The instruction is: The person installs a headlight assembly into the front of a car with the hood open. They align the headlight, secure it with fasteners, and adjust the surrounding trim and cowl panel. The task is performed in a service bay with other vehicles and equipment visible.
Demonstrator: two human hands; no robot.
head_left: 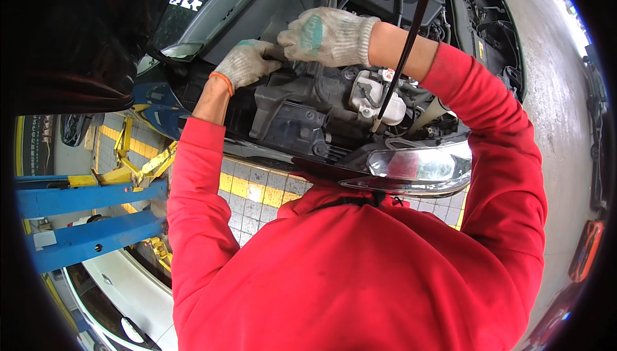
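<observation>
1. Knitted grey-white cotton work gloves are covering both of your hands; your left hand [247, 62] and your right hand [326, 35] are meeting at the rear edge of the open engine bay, just below the windscreen corner [193, 23].

2. Your left hand's fingers are curling shut against the upper edge of the black moulded plastic engine-bay cover [289, 110]; whether they are pinching a clip or only pressing there, I cannot tell; the right glove is hiding the contact spot.

3. Your right hand is arching over the same spot, fingers folded down and pressed together on something small beneath them; what it is stays hidden.

4. That black cover is sitting between your hands and the clear plastic headlamp lens [421, 166]; the white translucent fluid reservoir with its white cap [376, 97] is standing just to the right of it; a thin black prop rod [408, 49] is crossing in front of your right forearm.

5. Judging by this, you are working a fastening or connector loose or home at the cover's top edge; that step looks to be under way, not done.

6. Your next move probably calls for a firm two-handed pull or push at that one spot, keeping your right sleeve off the rod.
</observation>
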